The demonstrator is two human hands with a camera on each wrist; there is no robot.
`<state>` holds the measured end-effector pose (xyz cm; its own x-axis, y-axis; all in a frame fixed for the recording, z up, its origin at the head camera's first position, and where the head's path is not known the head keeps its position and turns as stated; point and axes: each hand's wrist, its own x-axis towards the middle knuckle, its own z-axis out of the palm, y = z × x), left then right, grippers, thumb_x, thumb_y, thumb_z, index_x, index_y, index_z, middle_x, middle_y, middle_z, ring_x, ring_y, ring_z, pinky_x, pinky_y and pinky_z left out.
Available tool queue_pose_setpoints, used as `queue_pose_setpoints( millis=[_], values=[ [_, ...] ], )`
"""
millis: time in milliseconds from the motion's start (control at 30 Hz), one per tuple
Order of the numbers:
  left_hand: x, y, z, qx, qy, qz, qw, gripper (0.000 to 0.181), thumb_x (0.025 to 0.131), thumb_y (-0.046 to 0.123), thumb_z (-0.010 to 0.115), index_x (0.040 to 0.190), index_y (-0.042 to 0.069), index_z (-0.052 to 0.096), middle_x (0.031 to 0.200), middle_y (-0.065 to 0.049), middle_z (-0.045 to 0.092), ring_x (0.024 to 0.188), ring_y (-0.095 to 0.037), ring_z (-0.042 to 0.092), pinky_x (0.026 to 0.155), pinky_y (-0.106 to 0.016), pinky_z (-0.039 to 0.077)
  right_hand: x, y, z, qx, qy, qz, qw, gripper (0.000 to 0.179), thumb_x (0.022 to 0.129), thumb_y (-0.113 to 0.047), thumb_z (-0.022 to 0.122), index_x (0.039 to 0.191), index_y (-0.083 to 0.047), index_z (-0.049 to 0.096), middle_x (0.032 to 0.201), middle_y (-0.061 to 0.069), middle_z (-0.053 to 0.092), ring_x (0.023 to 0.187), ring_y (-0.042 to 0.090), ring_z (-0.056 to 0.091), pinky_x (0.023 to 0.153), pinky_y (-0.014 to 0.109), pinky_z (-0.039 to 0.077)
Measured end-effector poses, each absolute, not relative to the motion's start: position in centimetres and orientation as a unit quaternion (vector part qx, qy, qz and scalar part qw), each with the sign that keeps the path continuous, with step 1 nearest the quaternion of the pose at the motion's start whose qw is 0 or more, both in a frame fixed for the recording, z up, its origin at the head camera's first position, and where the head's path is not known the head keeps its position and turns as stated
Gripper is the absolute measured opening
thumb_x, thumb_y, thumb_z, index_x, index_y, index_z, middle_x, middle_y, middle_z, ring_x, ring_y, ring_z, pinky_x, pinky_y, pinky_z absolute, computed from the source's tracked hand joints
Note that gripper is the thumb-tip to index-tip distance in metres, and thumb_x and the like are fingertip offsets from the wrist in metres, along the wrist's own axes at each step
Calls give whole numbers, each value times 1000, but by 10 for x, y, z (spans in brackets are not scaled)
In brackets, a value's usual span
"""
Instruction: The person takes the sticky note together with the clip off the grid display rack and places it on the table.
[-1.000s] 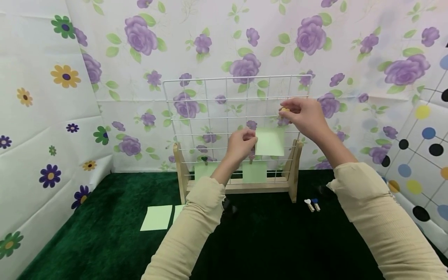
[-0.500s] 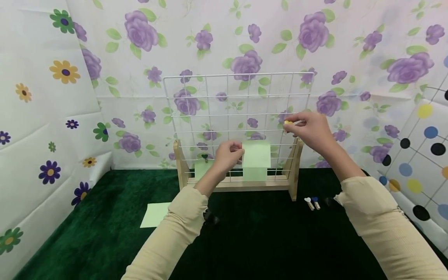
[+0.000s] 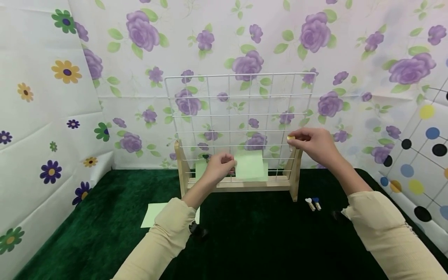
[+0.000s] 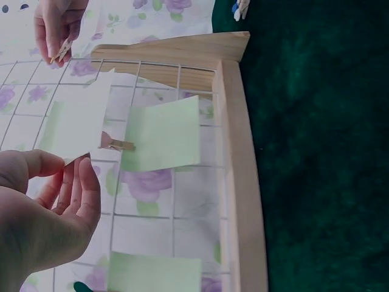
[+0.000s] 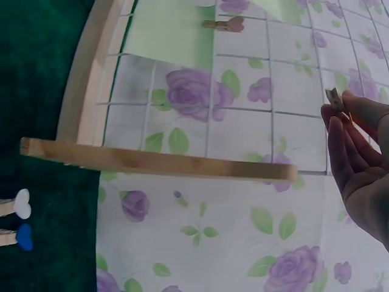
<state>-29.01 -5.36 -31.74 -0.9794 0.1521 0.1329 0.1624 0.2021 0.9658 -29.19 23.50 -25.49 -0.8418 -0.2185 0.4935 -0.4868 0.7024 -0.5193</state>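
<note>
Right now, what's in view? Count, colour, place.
wire grid: one, white, centre
wooden stand: one, tan, under grid
cloth: one, dark green, underneath
backdrops: three, patterned white, around
front sheet: one, green, before grid
clipped sheets: two, green, on grid
lying sheets: at least one, green, cloth left
held clip: one, yellow, grid's right side
grid clips: two, pink, dark green, on grid
loose clips: two, white, blue, cloth right
cuff items: two, black, near sleeves
sleeves: two, cream, bottom
left hand: one, pinching front sheet
right hand: one, pinching held clip

A floral backdrop rises behind green cloth, between daisy-printed sheet and dotted sheet.
</note>
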Motion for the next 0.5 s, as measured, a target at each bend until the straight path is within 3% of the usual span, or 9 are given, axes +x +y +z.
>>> queue_pose_setpoints(
  millis=[167,500],
  values=[
    [-284,-65,-327,-94,-778,-621,-8,13,95,8,59,102,-2,62,98,-12,62,85,-22,61,79,-38,54,-291,243,-267,201,-898,338,197,26,92,-22,68,105,-1,73,88,11,71,75,23,64,62,22,48],
    [-277,-86,-348,-64,-774,-629,-39,17,95,12,61,105,-1,65,100,-9,62,88,-20,59,77,-34,51,-284,262,-290,187,-915,322,151,27,94,-23,66,108,-1,72,92,10,70,76,21,61,62,30,48]
  ],
)
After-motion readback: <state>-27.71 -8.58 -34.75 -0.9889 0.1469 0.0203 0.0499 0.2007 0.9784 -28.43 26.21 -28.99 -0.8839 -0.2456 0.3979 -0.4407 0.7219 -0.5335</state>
